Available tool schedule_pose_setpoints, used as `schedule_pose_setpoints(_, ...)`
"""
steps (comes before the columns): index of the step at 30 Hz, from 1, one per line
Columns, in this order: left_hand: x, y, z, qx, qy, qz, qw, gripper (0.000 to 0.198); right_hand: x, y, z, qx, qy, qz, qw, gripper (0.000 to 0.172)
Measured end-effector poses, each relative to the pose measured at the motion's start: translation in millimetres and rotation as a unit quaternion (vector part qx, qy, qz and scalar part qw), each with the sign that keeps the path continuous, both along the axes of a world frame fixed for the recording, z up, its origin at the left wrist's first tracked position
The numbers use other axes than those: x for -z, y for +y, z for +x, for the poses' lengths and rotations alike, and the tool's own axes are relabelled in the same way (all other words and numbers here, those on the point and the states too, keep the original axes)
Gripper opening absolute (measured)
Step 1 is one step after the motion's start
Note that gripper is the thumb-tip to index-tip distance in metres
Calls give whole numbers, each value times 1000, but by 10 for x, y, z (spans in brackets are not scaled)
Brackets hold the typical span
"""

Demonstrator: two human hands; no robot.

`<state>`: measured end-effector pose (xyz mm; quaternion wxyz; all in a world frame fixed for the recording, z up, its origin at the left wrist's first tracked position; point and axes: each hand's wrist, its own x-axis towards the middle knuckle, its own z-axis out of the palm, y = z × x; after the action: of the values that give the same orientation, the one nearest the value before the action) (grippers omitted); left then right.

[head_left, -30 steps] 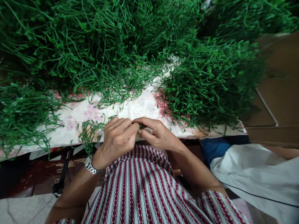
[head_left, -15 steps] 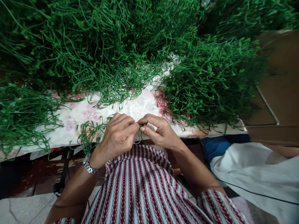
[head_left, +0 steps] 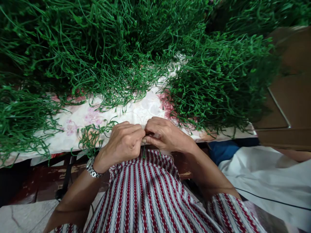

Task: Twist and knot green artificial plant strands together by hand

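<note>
Since a second ago the knuckles have drawn together: left hand (head_left: 123, 142) and right hand (head_left: 167, 136) meet, fingers (head_left: 136, 131) pinching a green stem (head_left: 144, 152) that dangles just below them. It looks mid-twist, and the next move needs an unbroken pinch.

item one: green stem (head_left: 144, 151). a single thin, wire-like strand. its upper end is hidden where the closed fingertips of the left hand (head_left: 123, 144) and right hand (head_left: 166, 136) meet. the short visible length hangs straight down over the striped garment (head_left: 145, 194).

item two: small green bunch (head_left: 93, 136). many thin curled strands, loosely splayed. it projects from behind the left hand across the edge of the floral cloth (head_left: 136, 113); the point of grip is not visible.
</note>
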<state>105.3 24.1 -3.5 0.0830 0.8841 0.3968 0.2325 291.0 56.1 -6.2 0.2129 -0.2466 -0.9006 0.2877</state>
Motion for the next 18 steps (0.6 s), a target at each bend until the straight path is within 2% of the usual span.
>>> schedule_pose_setpoints(3,12,-6,11,15,-1,-12,1000,19,16,17,-16,-26,0,-30,999,22)
schedule_pose_setpoints(6,-11,-7,-41,47,-27,-33,998,21,6,-4,9,-64,46,-97,992,21)
schedule_pose_setpoints(9,-97,12,-152,28,-80,-42,996,23,-33,-44,109,-89,104,-197,971,24)
schedule_pose_setpoints(11,-163,39,-207,14,-119,-57,991,19,-58,-51,196,-80,125,-231,962,23)
schedule_pose_setpoints(14,-195,91,-199,44,-113,-54,991,17,-83,-26,284,-49,120,-197,972,18)
schedule_pose_setpoints(18,-110,143,-95,35,-94,-21,995,15,-81,-15,244,1,108,-141,984,13)
